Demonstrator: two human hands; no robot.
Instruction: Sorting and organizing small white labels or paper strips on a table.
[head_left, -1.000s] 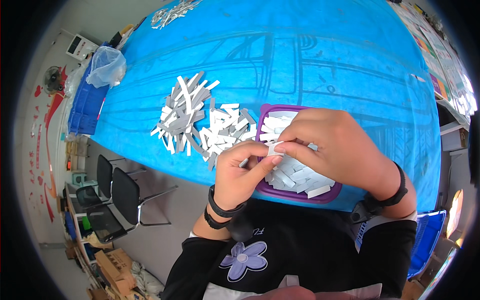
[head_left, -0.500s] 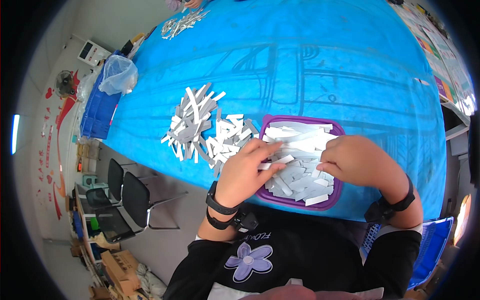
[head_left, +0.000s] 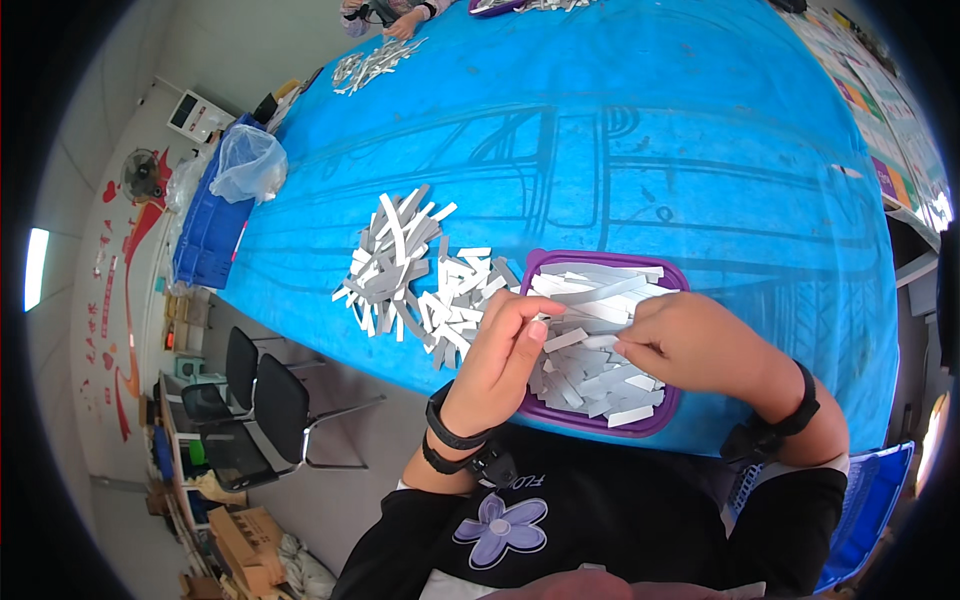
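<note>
Purple-rimmed and rectangular, the tray (head_left: 672, 275) sits at the near edge of the blue table (head_left: 700, 150) and is full of white strips (head_left: 590, 350); both hands work over it, the left hand (head_left: 497, 348) with its fingers (head_left: 525, 310) pinched narrow on one strip, the right hand (head_left: 700, 345) curled at the tray's right side, where I cannot tell whether it grips anything. Just left of the tray lies a loose pile of strips (head_left: 405, 265) on the table, so the handling looks partly done, with plenty left in the tray.
</note>
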